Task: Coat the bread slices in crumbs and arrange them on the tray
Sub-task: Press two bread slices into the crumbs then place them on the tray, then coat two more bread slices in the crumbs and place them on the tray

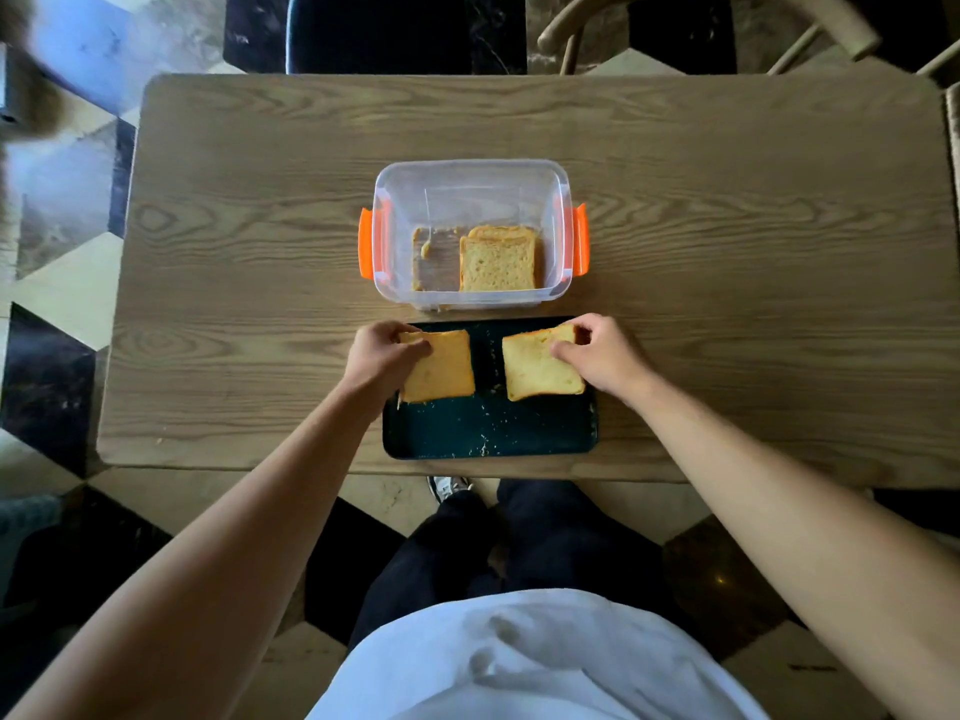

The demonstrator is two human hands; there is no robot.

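A dark tray point(488, 433) lies at the table's near edge with scattered crumbs on it. My left hand point(382, 356) grips the far-left corner of a yellow bread slice point(441, 368) over the tray's left half. My right hand point(605, 353) pinches the far-right corner of a second bread slice point(537, 368) over the right half. Whether the slices rest flat or hover just above the tray is unclear. Behind the tray stands a clear container point(472, 174) with orange clips; bread slices point(497, 262) are stacked in its right part, and crumb residue lies on its left.
The wooden table point(260, 252) spreads wide on both sides of the tray and container. A dark chair point(379, 33) stands at the far side, a wooden chair point(701, 28) at the far right. My legs are below the near edge.
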